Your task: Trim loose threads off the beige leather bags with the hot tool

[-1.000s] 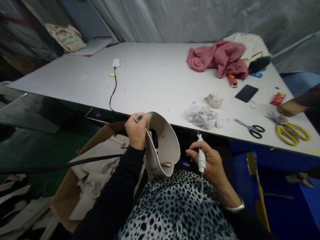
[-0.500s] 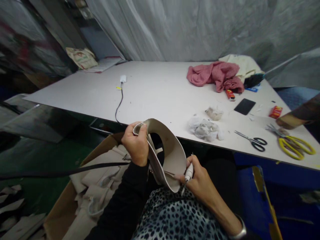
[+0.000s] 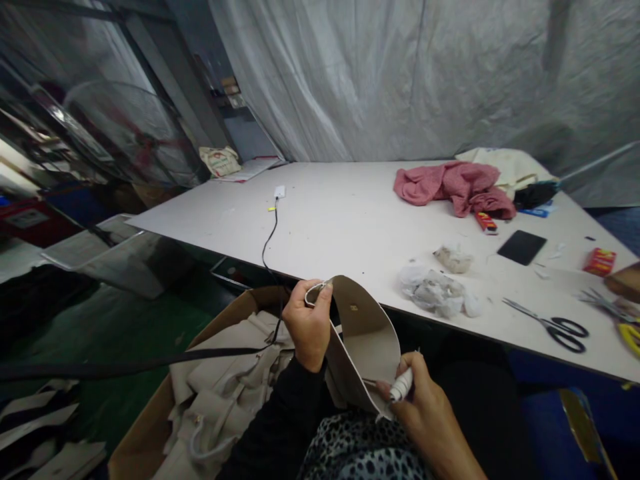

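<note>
A beige leather-like bag piece, bent into an open curve, is held between my hands over my lap. My left hand is closed on its upper end, thumb and fingers pinching a rolled edge. In my right hand is a slim white-wrapped hand tool with a thin metal tip; the fingers are closed round it at the piece's lower right edge. The tool's exact kind is unclear. Below my left forearm, a cardboard box holds several similar beige pieces.
The white table carries black-handled scissors, yellow-handled scissors, crumpled plastic, a black pad and pink cloth. A black strap crosses at left. A blue seat stands at right.
The view has swung left and up, so the table and hands appear lower and farther right. Both hands keep their grips; the bag piece's inner face shows more.
</note>
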The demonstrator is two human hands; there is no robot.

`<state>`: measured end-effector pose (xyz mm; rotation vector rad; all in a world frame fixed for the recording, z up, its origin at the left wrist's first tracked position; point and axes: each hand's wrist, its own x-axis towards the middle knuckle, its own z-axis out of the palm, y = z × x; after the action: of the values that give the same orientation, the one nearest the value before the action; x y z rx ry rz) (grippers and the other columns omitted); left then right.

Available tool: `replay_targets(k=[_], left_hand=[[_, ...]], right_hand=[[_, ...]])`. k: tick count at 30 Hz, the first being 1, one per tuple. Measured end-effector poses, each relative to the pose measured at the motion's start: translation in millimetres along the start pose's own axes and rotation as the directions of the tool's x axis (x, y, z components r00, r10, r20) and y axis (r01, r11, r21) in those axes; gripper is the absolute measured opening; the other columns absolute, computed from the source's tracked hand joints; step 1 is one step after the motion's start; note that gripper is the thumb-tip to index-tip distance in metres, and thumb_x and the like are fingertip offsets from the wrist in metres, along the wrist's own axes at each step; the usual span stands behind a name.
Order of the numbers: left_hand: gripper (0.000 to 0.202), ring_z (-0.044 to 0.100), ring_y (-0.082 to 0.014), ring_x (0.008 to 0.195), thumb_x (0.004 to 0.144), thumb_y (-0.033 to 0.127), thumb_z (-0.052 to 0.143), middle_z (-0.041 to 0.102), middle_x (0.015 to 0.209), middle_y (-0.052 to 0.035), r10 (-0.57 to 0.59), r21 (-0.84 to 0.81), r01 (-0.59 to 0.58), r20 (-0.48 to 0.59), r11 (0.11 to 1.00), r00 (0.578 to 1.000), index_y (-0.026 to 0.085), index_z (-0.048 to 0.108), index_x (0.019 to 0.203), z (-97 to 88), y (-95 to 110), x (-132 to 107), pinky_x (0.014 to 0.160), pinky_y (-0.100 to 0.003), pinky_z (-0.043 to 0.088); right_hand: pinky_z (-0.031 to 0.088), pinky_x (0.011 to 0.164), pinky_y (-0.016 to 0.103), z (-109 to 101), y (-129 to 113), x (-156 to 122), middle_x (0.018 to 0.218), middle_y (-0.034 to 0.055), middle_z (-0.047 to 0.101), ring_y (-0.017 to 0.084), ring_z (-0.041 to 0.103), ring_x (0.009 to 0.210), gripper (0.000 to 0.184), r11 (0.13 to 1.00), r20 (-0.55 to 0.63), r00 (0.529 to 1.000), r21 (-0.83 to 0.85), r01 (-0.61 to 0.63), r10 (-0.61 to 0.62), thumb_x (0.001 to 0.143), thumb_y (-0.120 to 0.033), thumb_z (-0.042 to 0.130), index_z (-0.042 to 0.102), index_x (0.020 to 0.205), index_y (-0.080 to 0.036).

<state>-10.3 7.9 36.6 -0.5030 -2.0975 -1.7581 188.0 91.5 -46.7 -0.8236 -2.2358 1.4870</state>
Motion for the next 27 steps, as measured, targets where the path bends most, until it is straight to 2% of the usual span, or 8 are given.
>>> replay_targets(k=[5, 10, 12, 15, 18, 23, 27], left_hand=[[0.018, 0.061, -0.0137, 0.065, 0.08, 0.034, 0.079, 0.069, 0.072, 0.0012, -0.073, -0.02, 0.073, 0.022, 0.997, 0.997, 0.018, 0.072, 0.08, -8.4, -1.8, -0.2, 0.065, -0.022, 0.048], [0.022, 0.056, -0.0117, 0.06, 0.076, 0.035, 0.083, 0.065, 0.067, 0.0027, -0.205, -0.116, 0.208, 0.038, 0.971, 0.978, 0.017, 0.071, 0.079, -13.2, -10.5, 1.4, 0.06, -0.022, 0.047], [0.024, 0.054, -0.0105, 0.057, 0.072, 0.035, 0.085, 0.063, 0.066, 0.0035, -0.294, -0.202, 0.297, 0.048, 0.933, 0.955, 0.016, 0.07, 0.078, -11.6, -17.5, 1.5, 0.056, -0.021, 0.044], [0.028, 0.052, -0.0095, 0.056, 0.065, 0.034, 0.087, 0.061, 0.063, 0.0039, -0.428, -0.311, 0.436, 0.097, 0.844, 0.898, 0.015, 0.069, 0.076, -5.3, -33.2, -1.7, 0.053, -0.02, 0.041], [0.032, 0.053, -0.0102, 0.057, 0.062, 0.035, 0.087, 0.061, 0.065, 0.0033, -0.518, -0.34, 0.527, 0.125, 0.779, 0.846, 0.015, 0.067, 0.076, 2.5, -52.7, -9.7, 0.055, -0.021, 0.042], [0.03, 0.05, -0.0095, 0.058, 0.064, 0.037, 0.084, 0.059, 0.064, 0.0036, -0.534, -0.251, 0.553, 0.147, 0.794, 0.833, 0.014, 0.067, 0.074, 6.6, -77.3, -23.6, 0.056, -0.021, 0.04], [0.032, 0.048, -0.0094, 0.055, 0.062, 0.039, 0.087, 0.057, 0.06, 0.0041, -0.522, -0.189, 0.562, 0.224, 0.805, 0.823, 0.014, 0.069, 0.071, -0.3, -86.4, -25.8, 0.054, -0.021, 0.037]], right_hand=[[0.042, 0.056, 0.023, -8.3, 3.8, 2.6, 0.071, -0.0056, 0.049, 0.015, 0.049, 0.06, 0.028, 0.991, -0.088, 0.996, 0.134, -0.013, 0.025, 0.088, -0.045, 0.064, 0.045, 0.086, -0.025], [0.042, 0.057, 0.022, -25.9, -1.9, -2.7, 0.078, -0.0036, 0.049, 0.014, 0.048, 0.064, 0.03, 0.993, -0.215, 0.977, 0.119, 0.019, 0.007, 0.088, -0.047, 0.066, 0.046, 0.086, -0.025], [0.042, 0.057, 0.022, -32.4, -5.5, -5.6, 0.078, -0.0031, 0.05, 0.014, 0.048, 0.065, 0.031, 0.995, -0.272, 0.962, 0.1, 0.03, -0.002, 0.088, -0.047, 0.066, 0.046, 0.085, -0.024], [0.043, 0.056, 0.021, -38.4, -9.4, -10.2, 0.077, -0.003, 0.051, 0.014, 0.05, 0.064, 0.032, 0.997, -0.349, 0.937, 0.056, 0.053, -0.031, 0.087, -0.047, 0.068, 0.046, 0.084, -0.024], [0.043, 0.054, 0.021, -40.8, -9.9, -14.7, 0.075, -0.0032, 0.054, 0.013, 0.05, 0.06, 0.029, 0.998, -0.365, 0.929, -0.033, 0.05, -0.059, 0.088, -0.046, 0.067, 0.047, 0.084, -0.024], [0.04, 0.048, 0.02, -45.2, -9.7, -19.5, 0.065, -0.0054, 0.051, 0.012, 0.047, 0.051, 0.024, 0.979, -0.321, 0.937, -0.187, 0.077, -0.135, 0.089, -0.043, 0.064, 0.05, 0.084, -0.024], [0.041, 0.048, 0.021, -49.2, -16.3, -20.5, 0.067, -0.0047, 0.056, 0.012, 0.05, 0.052, 0.024, 0.979, -0.342, 0.933, -0.199, 0.044, -0.112, 0.089, -0.044, 0.065, 0.052, 0.084, -0.024]])
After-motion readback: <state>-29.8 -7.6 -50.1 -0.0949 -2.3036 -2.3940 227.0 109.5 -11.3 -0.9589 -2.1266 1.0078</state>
